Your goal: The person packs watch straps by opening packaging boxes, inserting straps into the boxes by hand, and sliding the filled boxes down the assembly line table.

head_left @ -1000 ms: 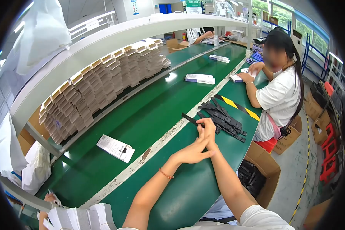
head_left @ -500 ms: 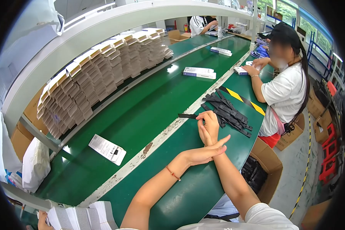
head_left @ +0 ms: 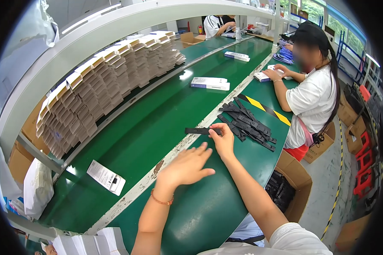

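A black watch strap [head_left: 195, 131] is pinched by one end in the fingers of my right hand [head_left: 222, 138], above the edge between the green table and the belt. It lies roughly level and points left. My left hand [head_left: 186, 165] hovers palm down nearer to me, its fingers spread and holding nothing, apart from the strap. Just right of my right hand, a loose pile of black straps [head_left: 249, 123] lies on the green table [head_left: 200, 212].
White boxes ride on the green belt: one close [head_left: 106, 177], one farther off [head_left: 210, 83]. Stacked open cartons [head_left: 85, 97] line the far side. A co-worker [head_left: 312, 89] handles a box at right. A cardboard box [head_left: 300, 187] holds black items below the table.
My left hand has come away from my right wrist and moved left, fingers spreading. My right hand has shifted slightly left with the strap turned broader to view. The belt boxes have moved nearer and left.
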